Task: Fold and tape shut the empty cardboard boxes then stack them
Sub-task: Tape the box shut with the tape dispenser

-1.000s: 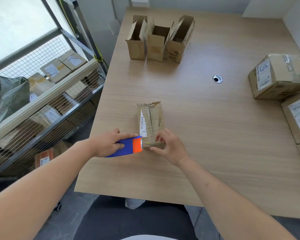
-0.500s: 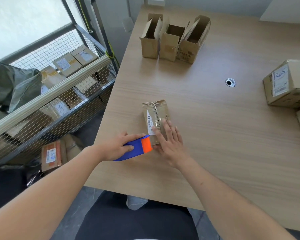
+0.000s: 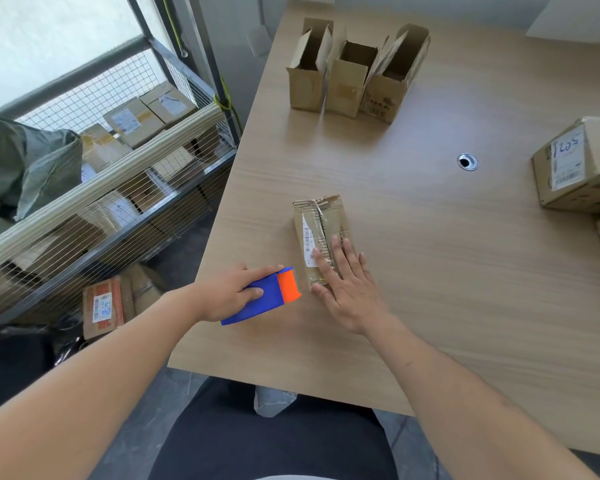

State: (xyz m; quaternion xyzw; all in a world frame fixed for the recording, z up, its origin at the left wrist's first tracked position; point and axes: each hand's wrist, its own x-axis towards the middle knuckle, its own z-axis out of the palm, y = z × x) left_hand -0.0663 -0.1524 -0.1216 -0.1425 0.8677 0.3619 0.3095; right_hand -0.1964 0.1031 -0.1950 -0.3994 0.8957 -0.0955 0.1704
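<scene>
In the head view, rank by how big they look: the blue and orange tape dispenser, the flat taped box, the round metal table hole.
1. Flat taped cardboard box
2. Blue and orange tape dispenser, partly covered by the left hand, so unsure
3. Round metal table hole

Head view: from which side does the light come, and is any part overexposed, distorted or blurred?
Head view: daylight enters from the window at upper left, which is washed out white; the three open boxes cast soft shadows toward the near right on the table; wide-angle distortion bends the table's edges and stretches the forearms; the label on the flat box under the right hand is slightly blurred.
</scene>
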